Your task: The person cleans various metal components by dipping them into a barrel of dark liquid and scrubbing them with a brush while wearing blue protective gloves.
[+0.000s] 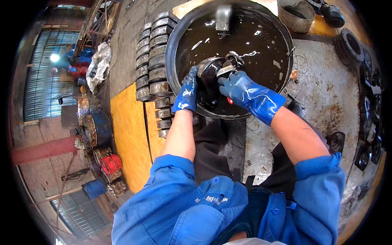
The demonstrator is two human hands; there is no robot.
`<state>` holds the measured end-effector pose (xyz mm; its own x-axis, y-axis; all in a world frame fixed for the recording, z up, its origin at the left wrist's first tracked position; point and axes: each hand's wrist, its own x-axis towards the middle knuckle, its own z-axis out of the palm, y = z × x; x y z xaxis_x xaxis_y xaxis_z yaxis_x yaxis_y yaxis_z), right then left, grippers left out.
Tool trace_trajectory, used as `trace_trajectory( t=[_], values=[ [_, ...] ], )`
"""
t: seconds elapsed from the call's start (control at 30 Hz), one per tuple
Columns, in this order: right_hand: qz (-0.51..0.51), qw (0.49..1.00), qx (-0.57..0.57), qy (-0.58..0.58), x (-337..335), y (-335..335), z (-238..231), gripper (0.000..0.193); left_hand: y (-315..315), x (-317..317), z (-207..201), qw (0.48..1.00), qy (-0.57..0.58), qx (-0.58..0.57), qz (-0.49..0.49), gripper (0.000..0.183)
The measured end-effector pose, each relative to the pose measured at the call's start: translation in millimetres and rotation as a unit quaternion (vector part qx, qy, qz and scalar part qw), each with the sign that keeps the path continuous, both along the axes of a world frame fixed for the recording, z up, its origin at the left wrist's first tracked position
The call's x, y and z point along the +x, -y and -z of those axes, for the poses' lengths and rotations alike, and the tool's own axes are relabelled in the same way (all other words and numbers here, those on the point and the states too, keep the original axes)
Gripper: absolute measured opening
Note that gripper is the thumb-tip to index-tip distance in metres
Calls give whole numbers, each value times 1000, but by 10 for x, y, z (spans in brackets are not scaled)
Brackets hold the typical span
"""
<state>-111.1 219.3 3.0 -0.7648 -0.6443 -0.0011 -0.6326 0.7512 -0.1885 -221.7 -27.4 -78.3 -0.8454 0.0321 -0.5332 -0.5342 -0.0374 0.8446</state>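
Observation:
My left hand (187,90), in a blue rubber glove, grips the left edge of a dark, wet, ring-like metal part (209,77). This part is tilted over the near side of a wide black tub (173,61) of dark oily liquid (257,45). My gloved right hand (245,90) is closed round what looks like a brush (225,71), its pale end against the part and a red tip showing below the fingers. Farther back in the tub, a blurred metal piece (223,19) stands out of the liquid. The brush's handle is mostly hidden by my fingers.
Rows of stacked metal rings (159,49) stand left of the tub. A grey bucket (297,16) is at the far right, near a black ring (349,47). More dark parts (369,114) lie along the right. Drums (98,128) and a distant person (75,61) are at left.

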Motion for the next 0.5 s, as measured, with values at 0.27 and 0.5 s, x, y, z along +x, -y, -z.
trace_trajectory(
  t=[0.27, 0.5],
  values=[
    [89, 980, -59, 167, -63, 16, -122, 29, 6, -62, 53, 999, 26, 30, -25, 67],
    [335, 744, -539, 207, -218, -197, 419, 17, -27, -180, 186, 996, 50, 62, -43, 70]
  ],
)
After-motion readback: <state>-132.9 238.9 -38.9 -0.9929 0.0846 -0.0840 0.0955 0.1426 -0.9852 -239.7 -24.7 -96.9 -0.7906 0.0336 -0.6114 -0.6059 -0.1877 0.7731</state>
